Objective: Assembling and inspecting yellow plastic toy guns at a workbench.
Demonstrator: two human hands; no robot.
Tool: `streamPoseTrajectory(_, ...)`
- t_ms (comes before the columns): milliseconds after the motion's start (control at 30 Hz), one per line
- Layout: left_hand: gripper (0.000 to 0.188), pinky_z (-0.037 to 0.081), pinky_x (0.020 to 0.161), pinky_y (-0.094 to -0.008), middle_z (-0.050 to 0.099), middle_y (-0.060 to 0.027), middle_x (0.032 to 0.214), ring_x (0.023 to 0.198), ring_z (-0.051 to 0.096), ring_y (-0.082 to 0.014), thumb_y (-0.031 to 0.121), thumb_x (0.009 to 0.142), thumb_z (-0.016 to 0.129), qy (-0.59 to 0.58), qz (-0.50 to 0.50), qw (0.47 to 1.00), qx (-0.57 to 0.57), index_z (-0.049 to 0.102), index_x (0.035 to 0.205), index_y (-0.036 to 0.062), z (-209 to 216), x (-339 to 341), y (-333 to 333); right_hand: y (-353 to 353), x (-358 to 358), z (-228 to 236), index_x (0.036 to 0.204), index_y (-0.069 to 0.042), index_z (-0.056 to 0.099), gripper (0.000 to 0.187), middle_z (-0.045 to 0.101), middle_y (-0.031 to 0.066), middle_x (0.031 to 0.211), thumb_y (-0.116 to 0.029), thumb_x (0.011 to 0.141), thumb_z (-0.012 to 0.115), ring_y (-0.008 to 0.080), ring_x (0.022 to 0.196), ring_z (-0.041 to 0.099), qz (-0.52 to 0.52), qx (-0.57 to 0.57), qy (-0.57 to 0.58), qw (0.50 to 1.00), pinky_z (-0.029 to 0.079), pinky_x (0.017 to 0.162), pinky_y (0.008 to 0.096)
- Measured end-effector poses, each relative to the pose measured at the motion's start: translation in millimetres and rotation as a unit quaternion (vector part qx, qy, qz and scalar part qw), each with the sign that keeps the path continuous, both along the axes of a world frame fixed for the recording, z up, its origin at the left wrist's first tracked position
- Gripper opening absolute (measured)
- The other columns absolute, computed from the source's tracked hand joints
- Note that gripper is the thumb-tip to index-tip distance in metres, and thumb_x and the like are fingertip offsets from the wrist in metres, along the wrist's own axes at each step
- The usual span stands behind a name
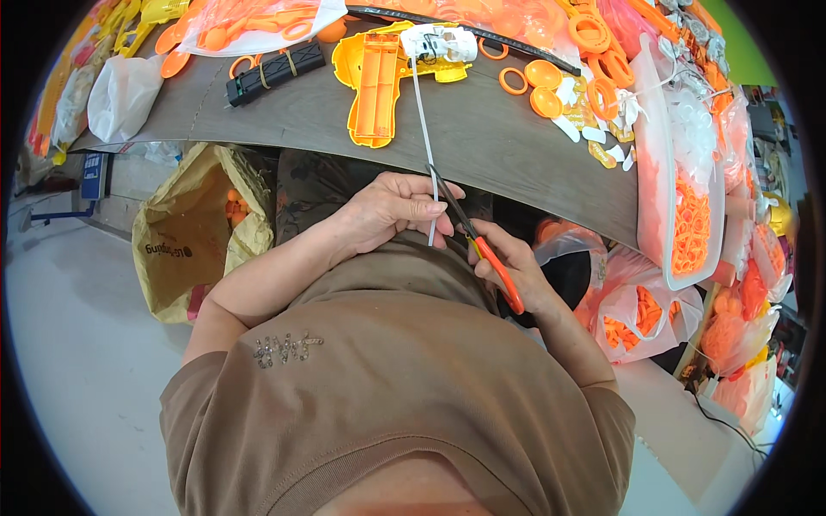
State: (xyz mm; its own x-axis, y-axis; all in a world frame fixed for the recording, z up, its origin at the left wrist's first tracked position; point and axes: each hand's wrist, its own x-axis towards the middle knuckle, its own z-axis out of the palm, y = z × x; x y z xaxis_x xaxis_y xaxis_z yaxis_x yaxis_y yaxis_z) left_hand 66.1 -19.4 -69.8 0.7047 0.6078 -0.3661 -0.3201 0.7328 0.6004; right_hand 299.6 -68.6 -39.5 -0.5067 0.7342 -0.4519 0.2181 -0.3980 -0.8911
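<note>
White plastic-looking strip (pixel 422 112), one, narrow: runs from the white mechanism (pixel 437 43) on the table (pixel 258 125), past the near edge, down toward the lap. Yellow gun-shaped shell (pixel 348 64), one: lies with the mechanism at its top, orange insert (pixel 376 86) in its handle. Left hand (pixel 391 206): thumb and fingers pinched closed on the strip, near the table's edge. Right hand (pixel 516 258): fingers wrapped round an orange-handled tool (pixel 492 262), scissors or pliers, I cannot tell which; its dark tip crosses the strip, bite unclear. Hazards, in my judgement: a hard tug could drag the mechanism loose or slide the shell, since neither hand steadies them; a slipping tip could nick the left thumb close by.
</note>
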Motion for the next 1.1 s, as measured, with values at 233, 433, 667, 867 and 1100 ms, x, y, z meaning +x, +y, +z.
streamPoseTrajectory(233, 0.038, 0.049, 0.073, -0.03, 0.065, -0.0117, 0.081, 0.074, 0.063, -0.0209, 0.016, 0.085, 0.061, -0.001, 0.009, 1.0, -0.005, 0.053, 0.118, -0.0029, -1.4, -0.7, 1.2, 2.9, -4.5, -8.7, 0.127, -0.004, 0.046, 0.059, 0.049, -0.0031, 0.074, -0.035, 0.083, 0.068, 0.0025, 0.056, 0.044, -0.012, 0.02, -0.002, 1.0, 0.034, 0.046, 0.0169)
streamPoseTrajectory(433, 0.036, 0.049, 0.071, -0.0292, 0.065, -0.0119, 0.082, 0.072, 0.064, -0.0191, 0.012, 0.085, 0.06, 0.01, 0.021, 1.0, 0.004, 0.053, 0.117, -0.004, -0.1, -6.1, 2.3, 7.6, -9.5, -9.1, 0.122, -0.005, 0.05, 0.052, 0.047, -0.0052, 0.064, -0.032, 0.082, 0.069, 0.0017, 0.049, 0.04, -0.003, 0.064, -0.045, 0.997, 0.03, 0.044, 0.0176)
streamPoseTrajectory(667, 0.014, 0.048, 0.059, -0.0256, 0.065, -0.0101, 0.073, 0.066, 0.063, -0.0135, 0.003, 0.079, 0.066, 0.157, 0.048, 0.973, 0.162, 0.055, 0.085, -0.0027, 26.0, -41.7, -10.0, 22.1, 10.3, 12.1, 0.109, 0.0, 0.056, 0.052, 0.051, 0.0041, 0.072, -0.021, 0.068, 0.08, 0.009, 0.064, 0.045, 0.041, 0.127, -0.129, 0.983, 0.04, 0.059, 0.0233)
streamPoseTrajectory(867, 0.012, 0.047, 0.063, -0.0238, 0.065, -0.0055, 0.074, 0.064, 0.058, -0.0111, 0.007, 0.082, 0.062, 0.491, 0.546, 0.531, 0.422, 0.066, 0.089, -0.0018, 92.3, -213.4, 46.7, 49.4, 36.7, 40.7, 0.118, 0.0, 0.05, 0.042, 0.056, 0.0074, 0.087, -0.003, 0.078, 0.062, 0.0168, 0.07, 0.058, -0.013, 0.368, -0.298, 0.881, 0.046, 0.063, 0.0296)
streamPoseTrajectory(1100, 0.03, 0.048, 0.083, -0.0343, 0.068, -0.0139, 0.092, 0.089, 0.066, -0.0251, 0.033, 0.079, 0.061, 0.794, 0.356, 0.382, 0.311, 0.07, 0.101, 0.0127, 70.6, -388.5, 113.0, 82.1, 33.9, 25.0, 0.121, -0.004, 0.051, 0.042, 0.055, 0.0159, 0.098, -0.003, 0.079, 0.059, 0.0333, 0.095, 0.053, 0.033, 0.489, -0.481, 0.727, 0.043, 0.082, 0.0404)
